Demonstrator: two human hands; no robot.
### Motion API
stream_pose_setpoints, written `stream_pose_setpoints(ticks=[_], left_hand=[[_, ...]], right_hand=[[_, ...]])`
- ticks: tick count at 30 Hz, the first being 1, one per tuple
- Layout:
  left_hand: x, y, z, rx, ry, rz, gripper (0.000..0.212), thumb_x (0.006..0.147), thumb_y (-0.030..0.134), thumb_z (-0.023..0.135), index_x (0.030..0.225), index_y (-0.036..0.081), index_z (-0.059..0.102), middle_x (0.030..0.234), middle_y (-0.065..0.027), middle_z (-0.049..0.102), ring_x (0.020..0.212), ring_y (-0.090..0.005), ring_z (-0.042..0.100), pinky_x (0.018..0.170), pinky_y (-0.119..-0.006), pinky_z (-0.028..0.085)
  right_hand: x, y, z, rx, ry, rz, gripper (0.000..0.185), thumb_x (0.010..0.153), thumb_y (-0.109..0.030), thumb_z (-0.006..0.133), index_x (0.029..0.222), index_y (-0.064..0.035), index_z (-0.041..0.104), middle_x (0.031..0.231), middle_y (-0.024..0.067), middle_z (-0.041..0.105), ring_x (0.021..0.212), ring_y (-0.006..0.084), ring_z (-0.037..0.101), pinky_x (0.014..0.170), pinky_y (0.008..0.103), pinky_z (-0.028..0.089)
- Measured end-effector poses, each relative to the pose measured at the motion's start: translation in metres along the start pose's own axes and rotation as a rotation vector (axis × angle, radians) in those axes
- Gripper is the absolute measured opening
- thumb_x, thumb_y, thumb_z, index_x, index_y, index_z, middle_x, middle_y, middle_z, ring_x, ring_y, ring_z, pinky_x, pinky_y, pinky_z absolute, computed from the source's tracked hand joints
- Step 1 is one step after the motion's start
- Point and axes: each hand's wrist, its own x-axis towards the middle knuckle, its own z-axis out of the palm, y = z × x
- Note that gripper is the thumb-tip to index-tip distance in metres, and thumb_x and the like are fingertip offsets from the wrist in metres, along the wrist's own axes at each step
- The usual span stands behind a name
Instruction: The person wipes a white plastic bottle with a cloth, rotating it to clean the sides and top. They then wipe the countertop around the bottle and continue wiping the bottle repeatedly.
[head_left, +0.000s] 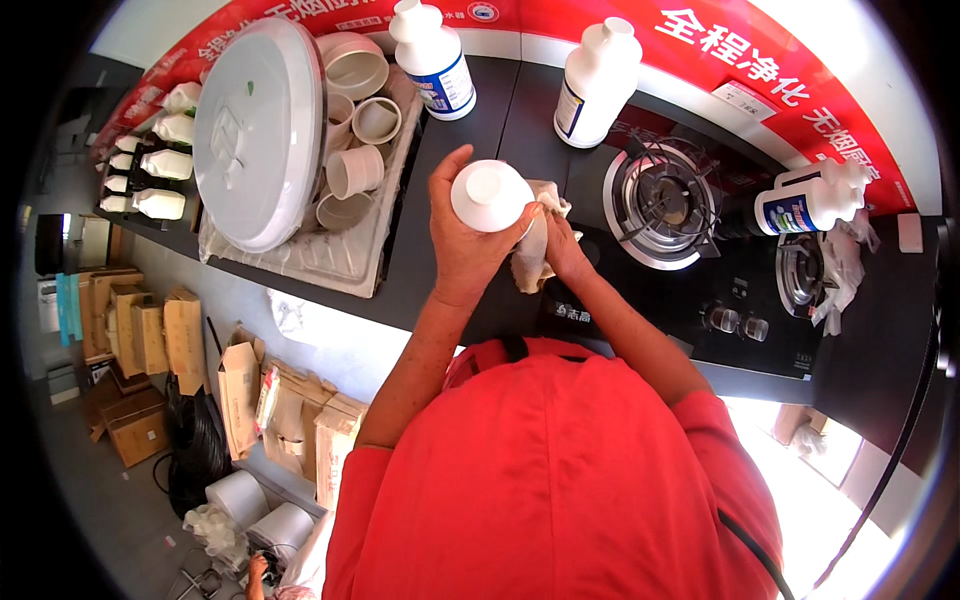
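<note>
A white plastic bottle (487, 196) is held over the dark counter, its white cap towards the camera. My left hand (466, 251) wraps around its left and near side, thumb across the front. Against the bottle's right side, my right hand (561, 241) grips a crumpled, stained cloth (531, 259). Beyond my hands, a white bottle with a blue label (442, 79) stands on the counter. Farther right, another white labelled bottle (600, 82) stands near the red backsplash.
A black gas hob (660, 202) lies to the right, with labelled bottles (802, 199) and crumpled plastic (844, 270) on it. On the left, a drainboard (330, 259) holds beige pipe fittings (356, 171) and a large white lid (259, 135). Cardboard boxes (289, 427) and a person's hand (256, 568) appear lower left.
</note>
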Motion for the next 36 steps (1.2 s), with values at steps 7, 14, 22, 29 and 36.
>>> stream_pose_setpoints(ticks=[7, 14, 22, 29, 36], left_hand=[[0.011, 0.007, -0.013, 0.073, -0.037, 0.062, 0.048, 0.068, 0.002, 0.081, 0.111, 0.001, 0.059, 0.1, -0.0085, 0.071, 0.095, -0.0164, 0.066, 0.088, -0.034, 0.052], [0.041, 0.043, -0.038, -0.186, -0.244, -0.018, 0.045, 0.075, 0.017, 0.072, 0.112, -0.004, 0.057, 0.102, -0.0173, 0.065, 0.104, -0.0319, 0.063, 0.098, -0.049, 0.046], [0.051, 0.042, -0.066, -0.441, -0.072, 0.076, 0.047, 0.076, 0.024, 0.074, 0.113, 0.002, 0.055, 0.101, -0.0163, 0.065, 0.105, -0.0342, 0.061, 0.099, -0.051, 0.045], [0.037, 0.024, -0.065, -0.21, 0.103, 0.214, 0.049, 0.069, 0.007, 0.077, 0.111, 0.001, 0.052, 0.1, -0.0158, 0.067, 0.101, -0.0318, 0.064, 0.095, -0.049, 0.049], [0.024, 0.006, -0.071, 0.083, 0.124, 0.186, 0.053, 0.067, 0.004, 0.08, 0.111, 0.003, 0.051, 0.099, -0.0107, 0.069, 0.099, -0.023, 0.064, 0.094, -0.04, 0.049]], right_hand=[[-0.018, -0.048, 0.015, 0.138, -0.002, 0.052, 0.053, 0.107, -0.041, 0.033, 0.131, 0.0014, 0.053, 0.117, 0.0087, 0.063, 0.106, 0.0153, 0.059, 0.093, 0.0283, 0.046], [0.03, -0.061, 0.003, 0.356, -0.376, 0.312, 0.048, 0.103, -0.041, 0.045, 0.115, 0.0013, 0.064, 0.105, 0.0104, 0.068, 0.094, 0.016, 0.063, 0.086, 0.0292, 0.051], [-0.002, -0.085, 0.034, 1.244, -0.56, 0.29, 0.034, 0.096, -0.041, 0.057, 0.107, -0.009, 0.059, 0.094, 0.0044, 0.065, 0.079, 0.0149, 0.065, 0.063, 0.0307, 0.054], [-0.013, -0.033, 0.035, 1.091, -0.287, 0.504, 0.045, 0.097, -0.04, 0.053, 0.114, 0.0012, 0.059, 0.096, 0.0147, 0.066, 0.08, 0.023, 0.065, 0.067, 0.0356, 0.054], [-0.024, -0.082, 0.005, 0.367, -0.123, 0.427, 0.034, 0.096, -0.027, 0.058, 0.116, 0.0012, 0.06, 0.099, 0.0104, 0.067, 0.083, 0.0154, 0.065, 0.072, 0.028, 0.054]])
